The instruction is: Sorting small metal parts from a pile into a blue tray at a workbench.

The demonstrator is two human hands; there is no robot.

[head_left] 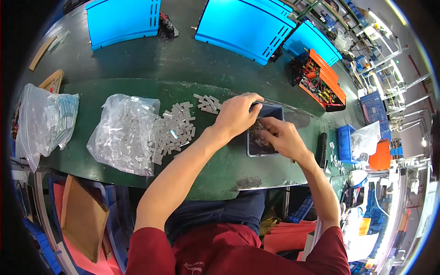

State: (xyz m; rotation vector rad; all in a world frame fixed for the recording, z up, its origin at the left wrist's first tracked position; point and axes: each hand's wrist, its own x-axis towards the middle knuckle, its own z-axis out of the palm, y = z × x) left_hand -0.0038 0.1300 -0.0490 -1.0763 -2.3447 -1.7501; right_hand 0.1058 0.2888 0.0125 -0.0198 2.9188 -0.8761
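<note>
A small dark grey-blue bin [280, 111] stands on the green bench, with a heap of small metal parts [257, 134] inside it. My left hand [238, 113] is closed over the bin's far left edge, its thumb on the rim. My right hand [285, 137] reaches in from the right, fingers curled and closed among the parts; what they hold is too small to make out. Left of my left forearm, flat silvery metal pieces [176, 129] spill from a clear plastic bag [117, 137]. A smaller group of the same pieces [209, 103] lies near my left wrist.
Blue metal cases [245, 27] stand along the far side, beside an orange housing with wiring [323, 80]. Another filled clear bag [48, 117] sits at the far left. To the right are a black tool [322, 149] and a blue bin [346, 144].
</note>
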